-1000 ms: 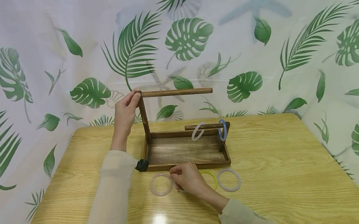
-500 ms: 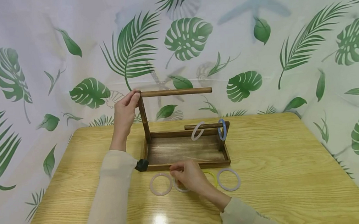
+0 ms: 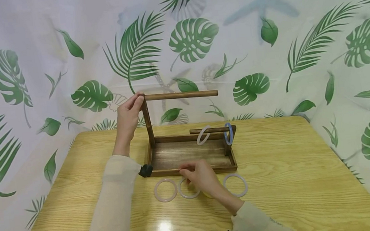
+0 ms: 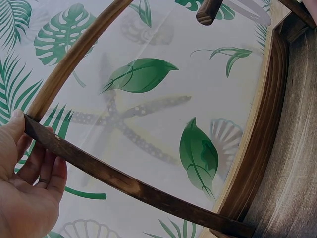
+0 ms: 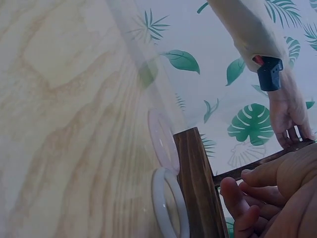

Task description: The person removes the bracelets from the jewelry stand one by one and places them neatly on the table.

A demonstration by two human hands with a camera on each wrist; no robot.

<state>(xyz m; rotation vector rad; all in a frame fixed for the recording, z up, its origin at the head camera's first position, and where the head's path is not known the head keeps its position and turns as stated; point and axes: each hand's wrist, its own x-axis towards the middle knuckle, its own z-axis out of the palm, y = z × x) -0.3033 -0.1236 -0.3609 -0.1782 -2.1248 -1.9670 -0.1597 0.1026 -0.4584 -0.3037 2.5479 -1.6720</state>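
Observation:
My left hand [image 3: 127, 118] grips the top corner of the dark wooden rack [image 3: 148, 122], thumb in front; the left wrist view shows the fingers round the post [image 4: 114, 176]. My right hand [image 3: 201, 176] hovers over the rack's front edge with fingers loosely curled and nothing visible in them. Below it a white ring [image 3: 189, 197] lies on the table, between a pale pink ring [image 3: 166, 200] and a yellow ring [image 3: 207, 194] mostly hidden by the hand. A lavender ring [image 3: 245, 185] lies at the right end of the row.
On the rack's short lower bar [image 3: 217, 130] hang a blue ring [image 3: 227, 135] and a pale ring [image 3: 199, 138]. A long upper bar [image 3: 181, 95] extends right from the tall post. Behind the wooden table [image 3: 291, 157] hangs a leaf-patterned cloth [image 3: 220, 108].
My right hand has moved up and to the right from the white ring, uncovering more of it and covering more of the yellow one. The left hand keeps its grip.

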